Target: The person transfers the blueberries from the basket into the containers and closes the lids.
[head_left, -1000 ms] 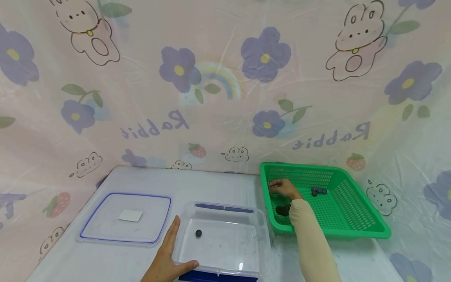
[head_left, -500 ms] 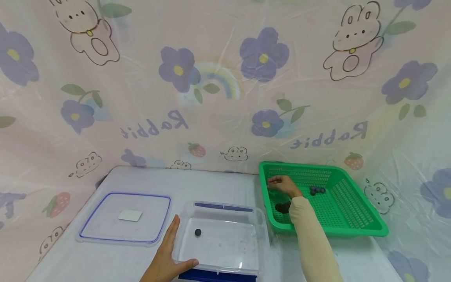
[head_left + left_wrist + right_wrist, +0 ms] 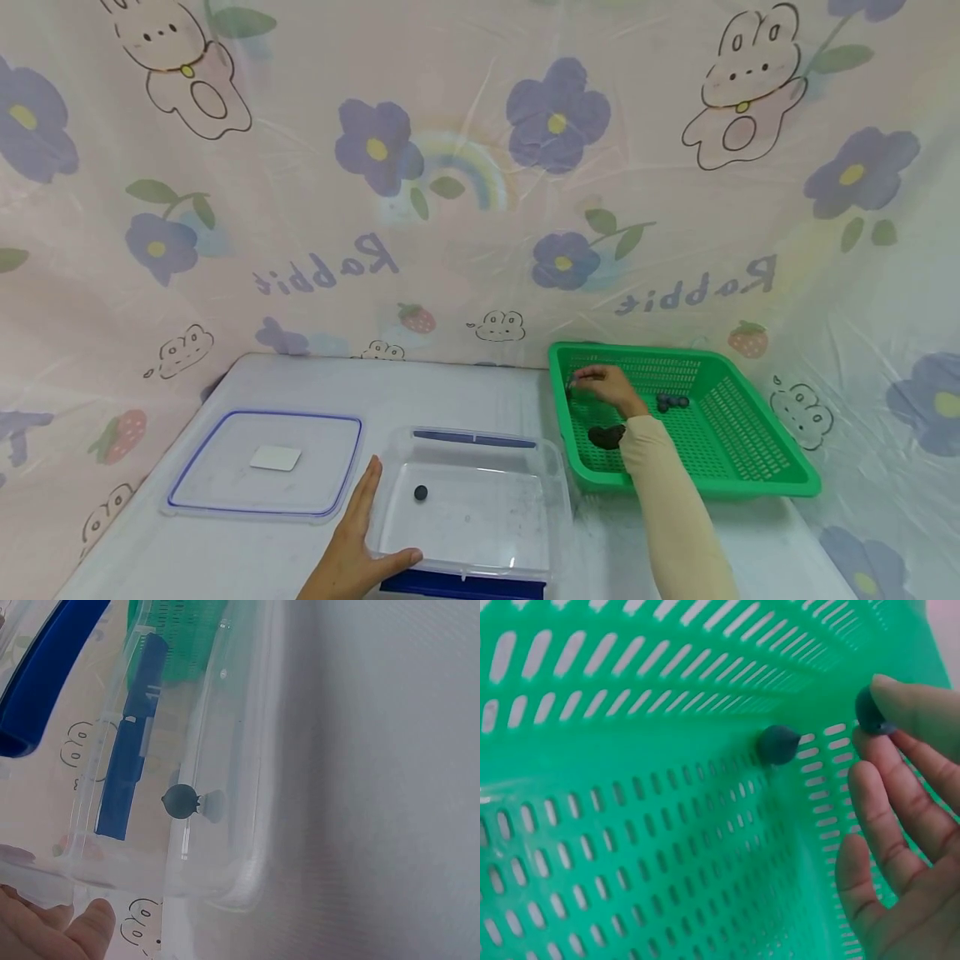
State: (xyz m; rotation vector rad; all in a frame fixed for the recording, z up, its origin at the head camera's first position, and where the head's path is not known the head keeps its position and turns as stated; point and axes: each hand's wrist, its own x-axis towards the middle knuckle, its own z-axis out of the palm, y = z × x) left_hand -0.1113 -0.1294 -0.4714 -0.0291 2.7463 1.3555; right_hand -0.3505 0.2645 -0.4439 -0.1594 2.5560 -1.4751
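Observation:
My right hand (image 3: 611, 387) is inside the green basket (image 3: 693, 498), near its left wall. Thumb and fingertips pinch a blueberry (image 3: 871, 712), seen in the right wrist view. A second blueberry (image 3: 778, 745) sits apart from the hand, low in the basket. Several more blueberries (image 3: 672, 402) cluster toward the basket's back. My left hand (image 3: 356, 542) rests against the left front corner of a clear plastic box (image 3: 562, 500), fingers extended along its side and thumb on the front rim. One blueberry (image 3: 181, 802) lies on the box floor.
A clear lid (image 3: 225, 492) with a blue seal and a white label (image 3: 275, 458) lies left of the box. Blue latches (image 3: 461, 586) are on the box's front and back. A dark lump (image 3: 606, 437) shows under the right wrist. Patterned cloth (image 3: 465, 250) hangs behind the table.
The right hand has risen slightly along the basket's left side, and a blueberry shows at its fingertips now. The left hand keeps its place on the box. The whole view has shifted slightly.

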